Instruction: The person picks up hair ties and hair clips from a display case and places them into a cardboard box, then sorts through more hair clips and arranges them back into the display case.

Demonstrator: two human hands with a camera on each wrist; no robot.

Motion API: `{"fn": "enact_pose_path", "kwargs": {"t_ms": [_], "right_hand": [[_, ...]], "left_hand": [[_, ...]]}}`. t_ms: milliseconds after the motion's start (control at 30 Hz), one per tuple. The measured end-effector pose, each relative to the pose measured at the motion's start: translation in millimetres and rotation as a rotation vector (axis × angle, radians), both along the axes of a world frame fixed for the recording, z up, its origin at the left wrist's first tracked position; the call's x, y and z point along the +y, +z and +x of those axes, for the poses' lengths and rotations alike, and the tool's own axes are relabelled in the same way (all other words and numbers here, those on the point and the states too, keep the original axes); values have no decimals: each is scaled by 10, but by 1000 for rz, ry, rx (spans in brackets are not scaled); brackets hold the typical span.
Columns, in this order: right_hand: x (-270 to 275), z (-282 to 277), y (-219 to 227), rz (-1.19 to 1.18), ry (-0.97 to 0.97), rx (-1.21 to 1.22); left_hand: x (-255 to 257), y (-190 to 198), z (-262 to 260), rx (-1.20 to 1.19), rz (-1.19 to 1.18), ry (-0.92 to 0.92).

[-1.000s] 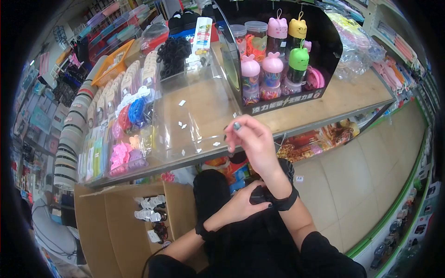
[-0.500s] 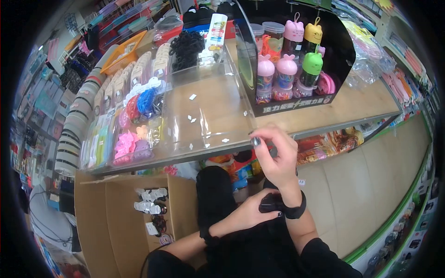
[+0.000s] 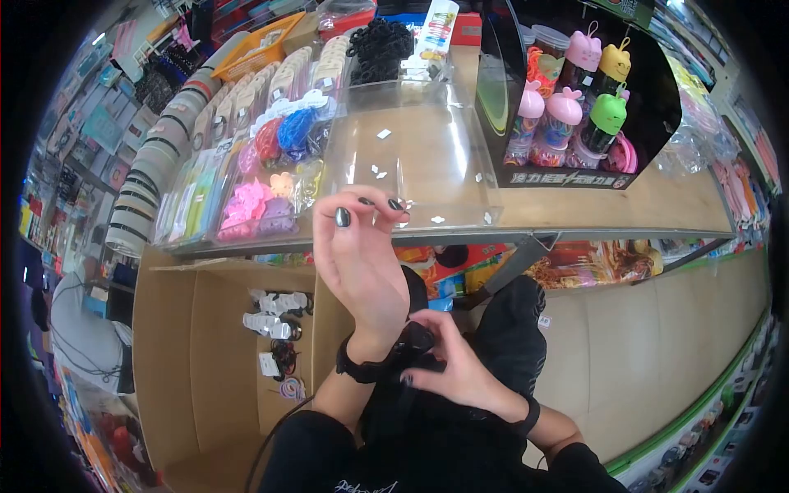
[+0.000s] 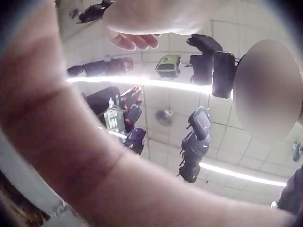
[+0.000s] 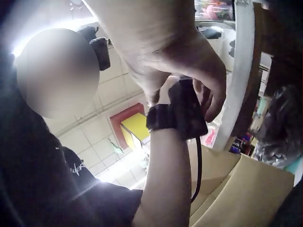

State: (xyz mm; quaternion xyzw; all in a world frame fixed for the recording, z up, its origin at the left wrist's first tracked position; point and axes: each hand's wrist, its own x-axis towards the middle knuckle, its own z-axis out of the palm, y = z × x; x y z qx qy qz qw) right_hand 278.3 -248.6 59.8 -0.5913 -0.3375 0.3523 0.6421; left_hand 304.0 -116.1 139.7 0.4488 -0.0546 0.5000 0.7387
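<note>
My left hand point(image 3: 362, 255) is raised in front of the shelf edge, palm toward me and fingers loosely bent, with nothing in it. Strapped to that wrist is a small black camera point(image 3: 413, 338) on a dark band. My right hand point(image 3: 456, 361) grips this camera between thumb and fingers, lower and to the right. In the right wrist view the right hand point(image 5: 194, 59) reaches down over the black camera point(image 5: 188, 109), whose cable hangs along the forearm. Blurred skin fills much of the left wrist view, with bent fingers point(image 4: 135, 41) near its top.
An open cardboard box point(image 3: 201, 361) at lower left holds several small packaged items point(image 3: 275, 324). On the shelf stand a clear plastic tray point(image 3: 419, 156), packs of hair ties point(image 3: 300, 131) and a black display box point(image 3: 567, 179) with animal-topped bottles. Tiled floor point(image 3: 633, 337) lies right.
The hands have swapped roles: the left held the right wrist's camera while the right was raised; now the right grips the left wrist's camera. The shelf has shifted right and up in view.
</note>
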Motion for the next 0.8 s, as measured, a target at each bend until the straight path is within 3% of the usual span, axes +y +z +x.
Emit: {"fn": "enact_pose_path", "kwargs": {"t_ms": [33,67,233,300,333,400,433,500,533,567,633,667,800], "right_hand": [[49,25,-59,44,-3,102],[91,23,-91,138,-15,-7],[141,-65,-56,165,33,135],[144,-86,-75,61,42,96],[145,-96,-73,62,42,97],[147,-118,-65,-24,24,71],[147,-131,-70,-27,27,73],[148,-149,-85,5,22,12],[153,-166,-119,3,22,13],[163,-178,-180,51,40,35],[185,-177,-276,98,57,59],[195,-176,-314,94,80,90],[191,-228,-317,71,106,180]], "left_hand": [[-9,-2,-5,2,-3,3],[-16,-4,-11,-33,-57,-32],[26,0,10,-49,-196,-85],[48,-57,54,-3,193,227],[87,-94,60,-2,194,227],[176,-155,47,90,931,487],[173,-161,39,94,929,488],[128,-141,35,114,810,400],[30,-85,16,116,474,199],[30,-45,6,116,473,199],[72,4,-18,-22,-485,-554],[106,12,-34,-95,-670,-783],[151,-40,-45,-199,-665,-852]]}}
